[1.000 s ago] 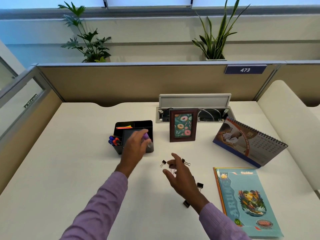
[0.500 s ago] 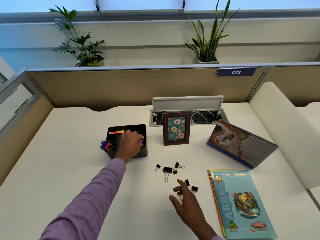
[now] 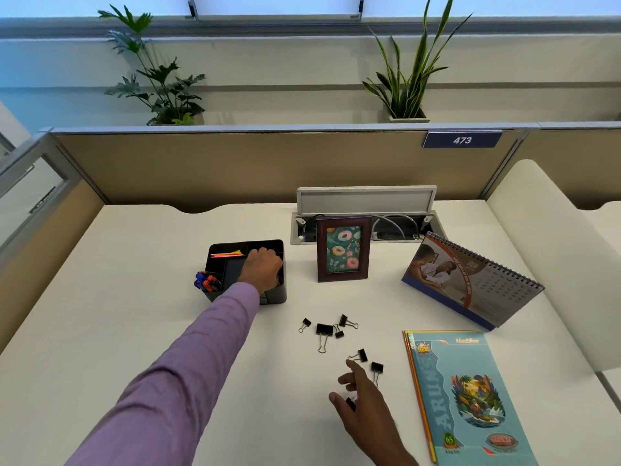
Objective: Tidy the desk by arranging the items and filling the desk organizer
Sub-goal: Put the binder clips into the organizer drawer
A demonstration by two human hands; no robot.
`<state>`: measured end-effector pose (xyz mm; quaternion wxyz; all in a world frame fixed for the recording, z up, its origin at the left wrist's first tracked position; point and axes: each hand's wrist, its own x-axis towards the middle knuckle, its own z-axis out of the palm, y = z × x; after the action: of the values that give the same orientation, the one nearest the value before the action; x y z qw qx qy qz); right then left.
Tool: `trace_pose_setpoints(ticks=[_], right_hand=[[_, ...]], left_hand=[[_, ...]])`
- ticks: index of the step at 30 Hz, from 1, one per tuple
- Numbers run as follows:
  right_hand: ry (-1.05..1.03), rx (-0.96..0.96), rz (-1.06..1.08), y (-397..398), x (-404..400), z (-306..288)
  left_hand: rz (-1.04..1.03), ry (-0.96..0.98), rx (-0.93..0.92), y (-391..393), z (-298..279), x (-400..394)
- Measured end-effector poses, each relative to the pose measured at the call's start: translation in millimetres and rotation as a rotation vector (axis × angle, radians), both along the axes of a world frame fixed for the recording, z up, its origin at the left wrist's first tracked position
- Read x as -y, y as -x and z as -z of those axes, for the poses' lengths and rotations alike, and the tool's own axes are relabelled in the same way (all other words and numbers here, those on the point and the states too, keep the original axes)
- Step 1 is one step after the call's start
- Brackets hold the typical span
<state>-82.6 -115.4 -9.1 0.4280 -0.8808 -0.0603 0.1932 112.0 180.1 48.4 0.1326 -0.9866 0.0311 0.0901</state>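
The black desk organizer (image 3: 215, 255) stands left of centre, with markers (image 3: 206, 280) in its front-left slot and bright sticky flags (image 3: 228, 253) at the back. My left hand (image 3: 262, 269) reaches down into its right compartment, fingers curled round a purple-capped stick (image 3: 278, 278) of which only a sliver shows. Several black binder clips (image 3: 324, 329) lie scattered on the desk in front. My right hand (image 3: 361, 401) hovers low over the nearest clips with fingers loosely spread; one clip (image 3: 350, 403) shows under its thumb, another (image 3: 377, 367) lies just beyond the fingertips.
A framed doughnut picture (image 3: 343, 248) stands behind the clips, before an open cable hatch (image 3: 366, 198). A spiral desk calendar (image 3: 470, 280) stands at the right, with a blue notebook (image 3: 467, 398) lying in front of it. Partition walls (image 3: 235, 166) close the back and left.
My left hand has carried the purple-capped stick from above the organizer down into its right compartment. My right hand has drawn back toward me, from the far clips to the near ones.
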Motion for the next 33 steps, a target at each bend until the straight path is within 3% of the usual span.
trace_pose_setpoints(ticks=[9, 13, 16, 18, 21, 24, 27, 33], right_hand=[[0.008, -0.023, 0.001, 1, 6, -1], [0.017, -0.009, -0.03, -2, -2, -3], [0.06, 0.056, -0.09, -13, -17, -7], [0.072, 0.146, -0.153, -30, -33, -15], [0.097, 0.284, -0.324, -66, -70, -33], [0.239, 0.451, -0.524, -103, -111, -44], [0.39, 0.529, -0.645, -125, -135, -43], [0.521, 0.501, -0.697, -128, -145, -39]], left_hand=[[0.004, -0.022, -0.039, -6, 5, -3], [-0.051, 0.1, -0.033, -3, 0, -4], [-0.194, 0.398, 0.129, 12, -3, -7], [-0.37, 0.784, 0.382, 33, -5, -8], [-0.849, 1.441, 0.714, 72, 0, 4], [-1.282, 1.95, 0.798, 105, 22, 15], [-1.462, 2.141, 0.671, 116, 40, 16], [-1.537, 2.179, 0.524, 109, 48, 15]])
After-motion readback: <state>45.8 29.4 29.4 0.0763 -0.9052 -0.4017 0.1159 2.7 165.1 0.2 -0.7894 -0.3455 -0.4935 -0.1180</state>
